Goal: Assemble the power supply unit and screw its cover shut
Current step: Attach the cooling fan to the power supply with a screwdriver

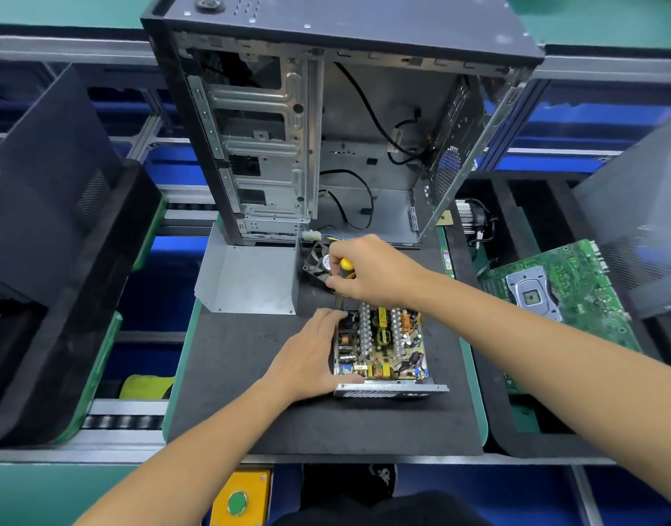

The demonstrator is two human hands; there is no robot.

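The open power supply unit (381,347) lies on the black mat (250,373), its circuit board with coils and capacitors exposed. My left hand (307,354) grips its left side, thumb along the near edge. My right hand (368,271) holds a yellow-and-black screwdriver (346,268) upright over the unit's far left corner; its tip is hidden. The grey metal cover (246,279) lies apart to the left of the unit. A black fan (318,263) with coloured wires sits behind my right hand.
An open computer case (326,127) stands upright at the back of the mat. A green motherboard (554,298) lies on a tray to the right, a heatsink (465,214) behind it. Black trays sit left. A yellow box with a green button (239,499) is below the bench.
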